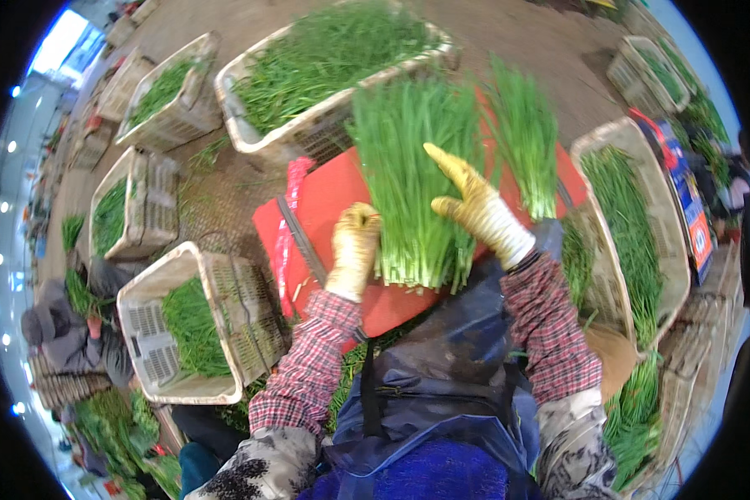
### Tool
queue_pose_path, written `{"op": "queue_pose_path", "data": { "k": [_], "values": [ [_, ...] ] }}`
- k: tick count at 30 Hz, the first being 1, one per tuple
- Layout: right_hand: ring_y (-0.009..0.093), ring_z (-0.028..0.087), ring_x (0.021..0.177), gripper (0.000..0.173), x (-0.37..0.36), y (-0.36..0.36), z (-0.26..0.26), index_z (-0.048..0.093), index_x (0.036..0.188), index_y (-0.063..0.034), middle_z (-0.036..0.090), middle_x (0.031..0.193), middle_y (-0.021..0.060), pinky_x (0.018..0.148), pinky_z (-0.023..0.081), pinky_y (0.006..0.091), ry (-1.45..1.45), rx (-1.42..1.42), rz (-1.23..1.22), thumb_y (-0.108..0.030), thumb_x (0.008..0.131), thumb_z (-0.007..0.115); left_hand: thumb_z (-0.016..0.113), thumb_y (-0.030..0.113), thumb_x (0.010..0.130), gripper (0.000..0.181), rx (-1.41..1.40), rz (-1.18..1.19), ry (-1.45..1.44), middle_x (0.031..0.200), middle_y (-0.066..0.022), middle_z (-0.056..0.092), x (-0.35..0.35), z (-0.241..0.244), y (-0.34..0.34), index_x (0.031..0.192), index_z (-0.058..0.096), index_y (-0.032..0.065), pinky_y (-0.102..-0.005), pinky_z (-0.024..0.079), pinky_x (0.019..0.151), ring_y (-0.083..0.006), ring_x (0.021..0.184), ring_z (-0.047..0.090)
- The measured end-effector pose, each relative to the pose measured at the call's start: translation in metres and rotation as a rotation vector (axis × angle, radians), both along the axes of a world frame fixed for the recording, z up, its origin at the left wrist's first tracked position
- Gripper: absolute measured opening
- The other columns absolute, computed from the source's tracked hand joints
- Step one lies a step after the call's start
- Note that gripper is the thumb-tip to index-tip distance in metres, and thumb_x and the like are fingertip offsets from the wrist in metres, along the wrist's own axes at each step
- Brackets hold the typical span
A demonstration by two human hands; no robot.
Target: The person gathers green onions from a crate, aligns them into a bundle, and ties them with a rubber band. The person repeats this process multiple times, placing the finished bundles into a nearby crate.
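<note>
A wide bunch of garlic chives lies on a red padded board before me, its pale cut ends towards my body. My left hand, in a yellow-stained white glove, is curled against the bunch's left edge; whether any stems are inside the fingers is hidden. On the right side, my gloved right hand has its thumb and fingers spread over the leaves, grasping nothing. A smaller chive bunch rests at the board's right. Pink-red tie strips lie under a dark strap at the left.
A large plastic crate of loose greens stands beyond the board. More crates stand at the left and right. Another person sits at the far left holding greens. My dark apron covers my lap.
</note>
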State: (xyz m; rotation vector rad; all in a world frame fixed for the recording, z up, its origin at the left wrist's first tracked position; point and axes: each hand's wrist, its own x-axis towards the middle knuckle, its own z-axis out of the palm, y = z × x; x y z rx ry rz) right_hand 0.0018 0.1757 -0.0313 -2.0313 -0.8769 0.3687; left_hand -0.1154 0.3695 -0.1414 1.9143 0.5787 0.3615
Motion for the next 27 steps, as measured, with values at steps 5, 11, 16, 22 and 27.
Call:
{"op": "queue_pose_path", "data": {
  "k": [5, 11, 16, 22, 27],
  "values": [
    [0.025, 0.064, 0.077, 0.021, 0.039, -0.091, 0.004, 0.064, 0.101, -0.0090, 0.064, 0.085, 0.0150, 0.070, 0.051, 0.0336, -0.060, -0.070, -0.359, -0.010, 0.081, 0.058, 0.060, 0.000, 0.076, 0.007, -0.149, 0.065, -0.060, 0.069, 0.0008, 0.054, -0.014, -0.010, 0.023, 0.076, 0.058, 0.0066, -0.0243, 0.043, 0.064, -0.0093, 0.066, 0.048],
    [0.027, 0.067, 0.065, 0.030, 0.020, -0.100, -0.083, 0.057, 0.114, -0.0024, 0.068, 0.081, 0.0136, 0.057, 0.052, 0.0395, -0.518, -0.932, -0.062, -0.017, 0.089, 0.050, 0.061, -0.003, 0.080, 0.009, -0.377, 0.081, -0.034, 0.068, 0.0022, 0.055, -0.015, 0.006, 0.011, 0.080, 0.059, 0.0051, -0.0201, 0.039, 0.055, -0.0062, 0.060, 0.047],
    [0.028, 0.066, 0.057, 0.019, 0.015, -0.074, -0.124, 0.065, 0.073, -0.0076, 0.065, 0.063, 0.0142, 0.045, 0.049, 0.0435, -0.666, -0.950, -0.126, -0.014, 0.084, 0.050, 0.057, 0.001, 0.085, 0.005, -0.431, 0.082, 0.024, 0.070, 0.0009, 0.058, -0.025, 0.002, 0.023, 0.084, 0.057, 0.0068, -0.0201, 0.044, 0.054, -0.0076, 0.057, 0.053],
    [0.029, 0.066, 0.063, 0.008, -0.015, -0.128, -0.074, 0.062, 0.077, -0.0100, 0.064, 0.065, 0.0125, 0.057, 0.052, 0.0406, -0.526, -0.924, 0.110, -0.017, 0.074, 0.058, 0.056, 0.000, 0.083, 0.009, -0.573, 0.119, 0.108, 0.066, 0.0006, 0.057, -0.026, -0.009, 0.018, 0.078, 0.058, 0.0078, -0.0202, 0.041, 0.051, -0.0085, 0.054, 0.051],
    [0.022, 0.060, 0.064, 0.008, -0.014, -0.133, -0.040, 0.063, 0.085, -0.0080, 0.060, 0.067, 0.0047, 0.063, 0.048, 0.0322, 0.694, -0.128, -0.180, -0.013, 0.079, 0.060, 0.055, 0.003, 0.081, 0.008, -0.688, 0.229, 0.065, 0.064, -0.0011, 0.058, -0.010, -0.009, 0.017, 0.076, 0.060, 0.0066, -0.0239, 0.041, 0.050, -0.0116, 0.052, 0.050]
  ]
}}
